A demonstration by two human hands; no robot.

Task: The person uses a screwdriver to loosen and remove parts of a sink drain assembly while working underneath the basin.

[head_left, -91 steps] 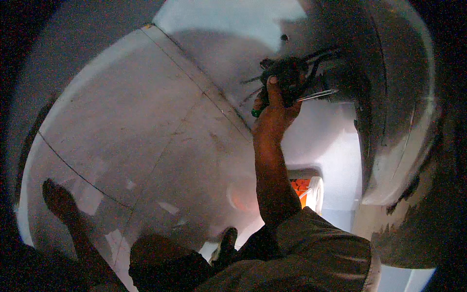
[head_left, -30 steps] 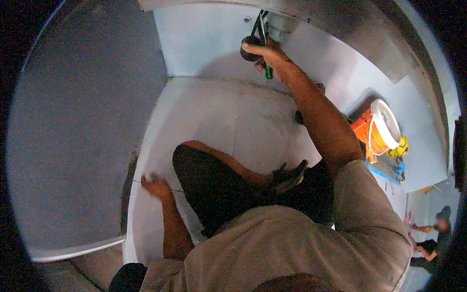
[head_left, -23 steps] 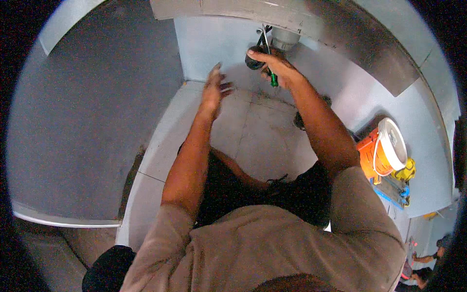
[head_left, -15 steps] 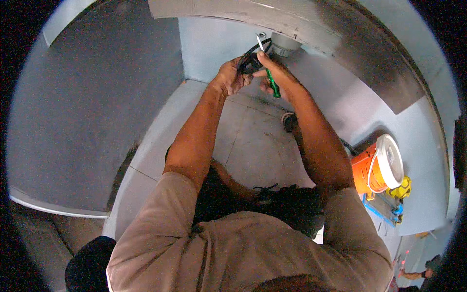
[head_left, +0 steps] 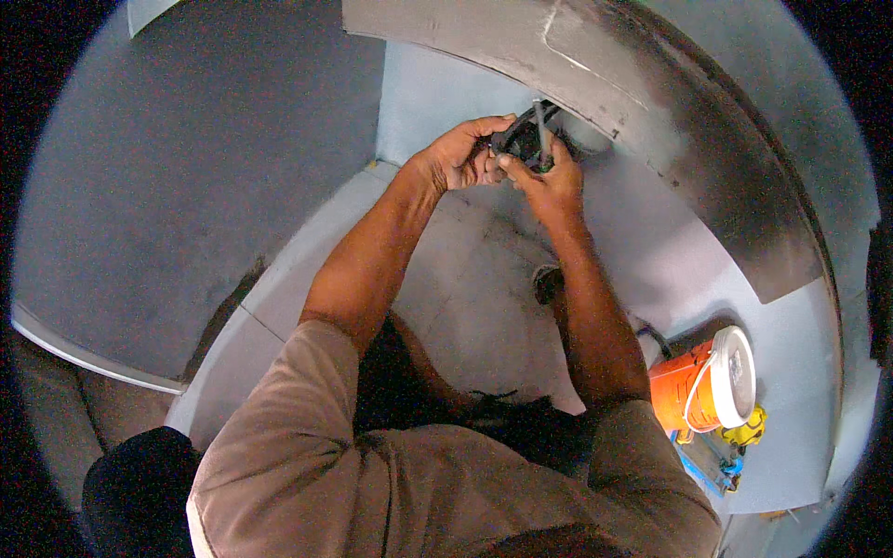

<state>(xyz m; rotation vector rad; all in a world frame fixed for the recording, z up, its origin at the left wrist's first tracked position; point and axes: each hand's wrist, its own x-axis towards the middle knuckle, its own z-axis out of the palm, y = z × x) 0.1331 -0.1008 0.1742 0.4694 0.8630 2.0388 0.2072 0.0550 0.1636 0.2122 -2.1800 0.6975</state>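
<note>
Both of my hands meet under the overhanging brown ledge. My left hand (head_left: pixel 460 156) is closed around a black part (head_left: pixel 526 144), its kind unclear, and a black cable (head_left: pixel 553 111) leads up from it. My right hand (head_left: pixel 558 186) presses against the same part from the other side. In its fingers is a screwdriver (head_left: pixel 540 126), with the grey shaft pointing up past the black part. Only a little of the green handle shows between the fingers. The fingers partly cover the black part.
Overhead curves the brown ledge (head_left: pixel 651 112), close above my hands, with a light pipe (head_left: pixel 588 139) behind. A dark grey panel (head_left: pixel 186 186) stands left. At right sit an orange bucket (head_left: pixel 684 386) with a white lid, a yellow item (head_left: pixel 747 428) and blue-framed tools (head_left: pixel 698 470).
My right hand has turned and now grips beside the black part, covering most of the screwdriver's green handle. The view has shifted, so the ledge and bucket appear lower.
</note>
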